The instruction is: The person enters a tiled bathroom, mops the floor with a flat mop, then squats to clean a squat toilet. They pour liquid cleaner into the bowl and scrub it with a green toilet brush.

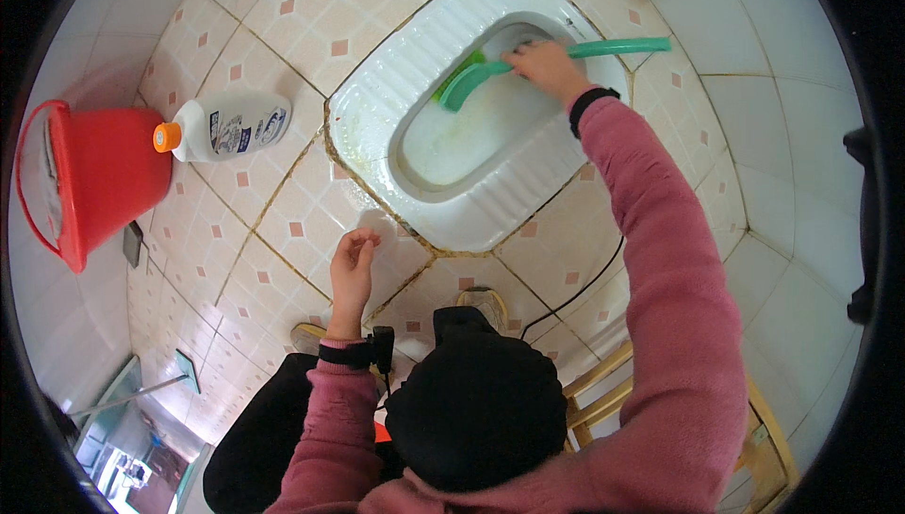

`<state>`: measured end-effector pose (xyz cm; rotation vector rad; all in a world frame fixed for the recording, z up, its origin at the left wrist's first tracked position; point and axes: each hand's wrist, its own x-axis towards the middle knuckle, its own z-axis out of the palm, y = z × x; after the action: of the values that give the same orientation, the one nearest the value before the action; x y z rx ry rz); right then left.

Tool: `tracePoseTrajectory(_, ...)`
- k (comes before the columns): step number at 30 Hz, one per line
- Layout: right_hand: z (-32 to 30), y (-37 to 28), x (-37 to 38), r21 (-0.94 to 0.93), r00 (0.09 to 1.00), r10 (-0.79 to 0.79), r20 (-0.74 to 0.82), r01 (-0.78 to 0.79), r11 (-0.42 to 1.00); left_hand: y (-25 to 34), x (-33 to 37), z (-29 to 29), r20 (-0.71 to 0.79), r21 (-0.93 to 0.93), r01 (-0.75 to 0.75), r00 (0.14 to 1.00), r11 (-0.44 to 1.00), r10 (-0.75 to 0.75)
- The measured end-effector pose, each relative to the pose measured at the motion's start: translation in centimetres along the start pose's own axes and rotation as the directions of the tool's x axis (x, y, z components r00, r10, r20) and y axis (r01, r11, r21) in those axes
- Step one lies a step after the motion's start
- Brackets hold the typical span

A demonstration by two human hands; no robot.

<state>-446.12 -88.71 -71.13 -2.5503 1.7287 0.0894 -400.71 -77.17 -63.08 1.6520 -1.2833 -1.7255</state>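
Observation:
My right hand [545, 69] is closed round the handle of a green scrubbing brush [617, 47] over the basin of a white squat toilet [363, 114]. The brush's curved head lies to the left of the hand, its lighter green bristles turned toward the basin's far left wall. The handle's other end sticks out to the right, past the toilet's rim. My left hand [353, 267] hangs in front of the toilet's near left edge, empty, with loosely bent fingers. Both wrists wear dark bands, and the left one carries a small black device.
On the tiled floor to the left are a white bottle [231, 128] with an orange cap and a red bucket [113, 175]. A mop or squeegee [187, 371] lies further down left. A wooden chair [603, 406] is at the lower right; a black cable [589, 283] crosses the floor.

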Motion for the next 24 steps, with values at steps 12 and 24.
tracePoseTrajectory(12,-1.4,-0.3,-1.1,0.113,0.979,0.2,0.043,-0.204,0.972,-0.3,0.2,-0.5,-0.024,-0.002,0.015,1.0,1.0,-0.016)
tracePoseTrajectory(24,-1.2,-7.3,0.7,0.205,0.994,-0.006,0.112,-0.017,0.979,0.4,-0.2,0.7,0.016,0.013,-0.04,0.999,0.999,0.04)
